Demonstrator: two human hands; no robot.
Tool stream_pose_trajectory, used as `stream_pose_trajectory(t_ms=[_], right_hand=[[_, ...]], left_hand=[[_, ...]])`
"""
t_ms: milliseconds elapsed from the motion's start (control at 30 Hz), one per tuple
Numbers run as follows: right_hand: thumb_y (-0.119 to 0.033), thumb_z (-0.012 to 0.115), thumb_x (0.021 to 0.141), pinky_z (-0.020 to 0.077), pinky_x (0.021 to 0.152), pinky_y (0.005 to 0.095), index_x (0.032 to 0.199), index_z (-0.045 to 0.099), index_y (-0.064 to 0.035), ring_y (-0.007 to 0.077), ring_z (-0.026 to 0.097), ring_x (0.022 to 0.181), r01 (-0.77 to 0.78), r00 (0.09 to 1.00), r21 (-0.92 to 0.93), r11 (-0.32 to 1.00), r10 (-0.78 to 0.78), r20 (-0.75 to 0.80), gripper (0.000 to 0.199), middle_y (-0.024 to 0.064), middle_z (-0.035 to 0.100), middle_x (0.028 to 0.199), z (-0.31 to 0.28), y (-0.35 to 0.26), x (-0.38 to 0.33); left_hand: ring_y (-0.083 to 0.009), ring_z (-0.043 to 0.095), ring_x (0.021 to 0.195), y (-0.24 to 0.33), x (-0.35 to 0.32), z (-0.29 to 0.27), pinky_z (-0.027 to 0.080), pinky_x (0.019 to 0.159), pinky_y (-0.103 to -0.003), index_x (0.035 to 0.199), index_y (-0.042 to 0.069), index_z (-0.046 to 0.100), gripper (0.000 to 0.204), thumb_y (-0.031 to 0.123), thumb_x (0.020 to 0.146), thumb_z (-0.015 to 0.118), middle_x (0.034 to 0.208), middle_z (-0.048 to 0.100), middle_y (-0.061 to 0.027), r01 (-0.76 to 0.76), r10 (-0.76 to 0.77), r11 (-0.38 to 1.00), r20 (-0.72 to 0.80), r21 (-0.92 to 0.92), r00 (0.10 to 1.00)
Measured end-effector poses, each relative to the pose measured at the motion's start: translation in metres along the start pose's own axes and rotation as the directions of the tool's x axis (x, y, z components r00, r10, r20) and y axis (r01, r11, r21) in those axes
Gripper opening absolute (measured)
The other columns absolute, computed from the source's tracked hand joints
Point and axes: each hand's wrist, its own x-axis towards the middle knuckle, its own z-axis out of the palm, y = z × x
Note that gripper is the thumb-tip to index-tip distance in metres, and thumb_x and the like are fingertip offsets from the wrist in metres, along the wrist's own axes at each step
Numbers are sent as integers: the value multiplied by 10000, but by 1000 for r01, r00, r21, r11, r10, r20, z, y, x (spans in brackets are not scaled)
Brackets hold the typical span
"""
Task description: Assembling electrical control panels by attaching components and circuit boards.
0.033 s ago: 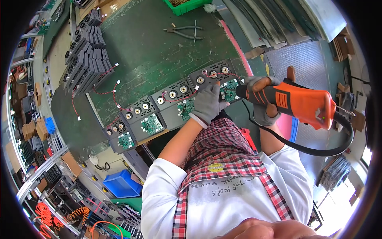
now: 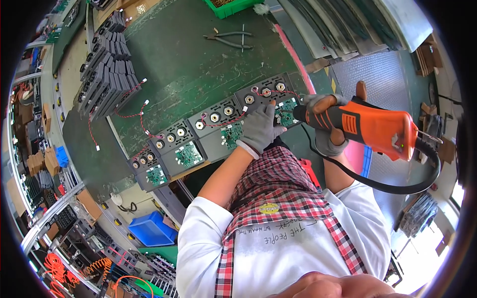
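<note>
My right hand (image 2: 329,124), in a grey glove with bare fingertips, is wrapped round an orange and black electric screwdriver (image 2: 375,128). The driver lies nearly level, its black nose over the green circuit board (image 2: 286,114) in the rightmost dark grey housing (image 2: 240,94). Its bit is hidden from sight. My left hand (image 2: 258,130), gloved too, rests with fingers extended on the housing's left part, beside the second circuit board (image 2: 231,136). Farther left, two more housings hold a circuit board (image 2: 188,155) and a smaller circuit board (image 2: 156,175). Red and black wires run across the housings.
Cutting pliers (image 2: 231,39) lie on the green worktop (image 2: 184,64). Stacked dark grey housings (image 2: 110,79) stand at the left, wires trailing. A green bin (image 2: 232,7) sits at the far edge. The driver's black cable (image 2: 392,187) loops at the right. A blue bin (image 2: 153,229) is lower left.
</note>
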Motion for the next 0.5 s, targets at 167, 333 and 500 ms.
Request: stream_pose_trajectory(t_ms=[167,333,500], right_hand=[[-429,644,748,425,740,432,1350,146,-102,207,525,670,-85,996,3,996,85,-5,847,84,544,817,-7,14,-7],[-407,645,754,428,749,414,1357,139,-98,207,526,671,-50,993,41,998,54,-104,845,85,548,818,5,16,-3],[-258,707,725,480,675,330,1346,59,-11,180,565,661,-12,988,162,987,37,-149,931,103,577,735,12,22,-2]], left_hand=[[-291,578,770,-2,11,8,468,625,-390,1172,138,441,683,489,632,669,944,536,-112,64,-66,998,121,13,990],[-248,589,796,-2,17,5,484,631,-365,1198,186,431,653,524,673,624,965,531,-70,89,-101,994,217,60,971],[-242,590,789,-3,17,5,484,626,-371,1188,185,447,655,529,661,630,950,536,-62,82,-86,996,192,30,978]])
